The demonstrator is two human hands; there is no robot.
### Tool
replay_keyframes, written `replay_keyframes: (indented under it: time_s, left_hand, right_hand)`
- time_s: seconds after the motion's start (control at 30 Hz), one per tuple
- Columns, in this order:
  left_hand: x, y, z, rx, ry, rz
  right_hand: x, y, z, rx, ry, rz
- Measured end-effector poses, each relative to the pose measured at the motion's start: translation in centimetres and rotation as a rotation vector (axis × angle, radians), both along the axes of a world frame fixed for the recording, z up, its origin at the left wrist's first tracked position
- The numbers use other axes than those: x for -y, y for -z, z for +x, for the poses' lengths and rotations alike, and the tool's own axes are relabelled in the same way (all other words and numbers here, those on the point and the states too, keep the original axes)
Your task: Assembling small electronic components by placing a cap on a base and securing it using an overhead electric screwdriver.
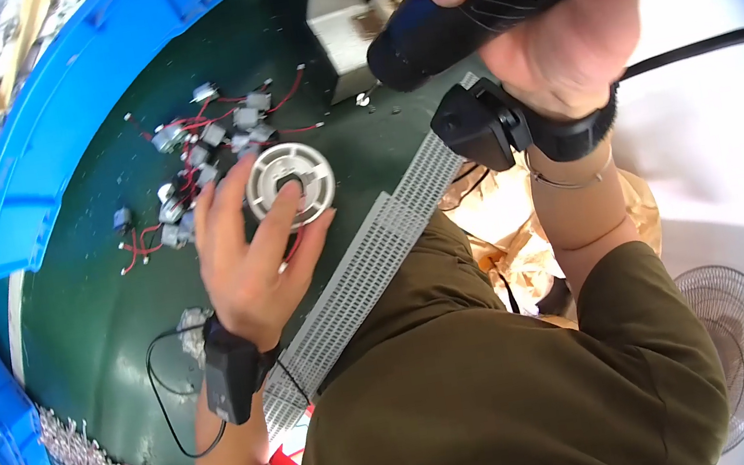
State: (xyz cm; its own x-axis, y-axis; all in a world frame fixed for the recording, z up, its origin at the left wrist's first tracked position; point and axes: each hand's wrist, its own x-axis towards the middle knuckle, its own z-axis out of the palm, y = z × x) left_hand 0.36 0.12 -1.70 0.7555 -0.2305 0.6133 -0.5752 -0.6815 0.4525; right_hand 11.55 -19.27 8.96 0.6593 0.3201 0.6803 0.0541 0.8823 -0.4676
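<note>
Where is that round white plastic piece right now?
In the head view, the round white piece is left of centre, at the fingertips of the left hand, beside the grey parts with red wires.

The left grip (247, 272) holds a round white plastic housing (303, 164) on the dark-green bench (96, 335), just beside small grey box-shaped parts (214, 136) with thin red wires (302, 129); the right grip (570, 36) clasps a black cylindrical handheld tool (474, 17).

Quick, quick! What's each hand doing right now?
Left hand: loosely open, a fingertip at the middle of the white round part.
Right hand: closed, holding the black cylindrical tool.
</note>
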Motion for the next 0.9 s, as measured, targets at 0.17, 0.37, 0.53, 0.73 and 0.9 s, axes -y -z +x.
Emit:
replay_keyframes:
  time_s: [0.17, 0.37, 0.53, 0.73, 0.9]
  left_hand:
    - [0.2, 0.6, 0.0, 0.017, -0.023, -0.05]
    - [0.2, 0.4, 0.0, 0.067, -0.023, -0.054]
    - [0.2, 0.5, 0.1, 0.052, -0.019, -0.069]
    - [0.2, 0.7, 0.2, 0.037, -0.002, -0.096]
    - [0.3, 0.6, 0.1, 0.035, -0.013, -0.105]
  right_hand:
    - [-4.0, -2.3, -2.6, -0.21, 0.235, -0.428]
    - [-5.1, -2.6, -3.6, -0.129, 0.36, -0.707]
    - [-5.4, -2.5, -4.2, -0.234, 0.342, -0.64]
    - [-5.3, -2.9, -4.4, -0.258, 0.377, -0.749]
    - [-4.4, -1.4, -2.8, -0.066, 0.353, -0.815]
